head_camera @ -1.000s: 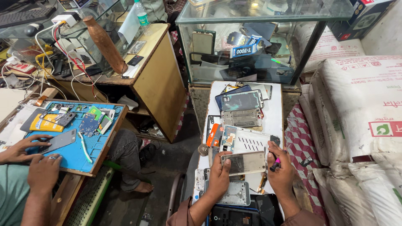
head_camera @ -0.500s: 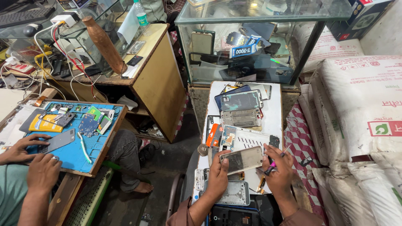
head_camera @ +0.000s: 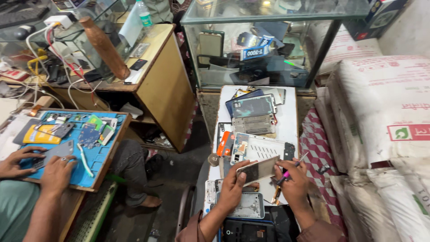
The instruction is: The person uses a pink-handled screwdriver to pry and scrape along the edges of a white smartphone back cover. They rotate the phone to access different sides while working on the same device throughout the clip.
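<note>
Flat grey phone panel (head_camera: 257, 170), tilted

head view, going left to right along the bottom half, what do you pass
Co-worker's hands on a grey phone panel → blue repair mat → person's left hand → phone held in both hands → right hand with a pink-handled tool → checkered cloth → white sacks

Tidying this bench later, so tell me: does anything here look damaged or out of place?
Opened phone bodies and loose frames lie stacked askew on the narrow white table; left hand holds a detached phone panel.
</note>
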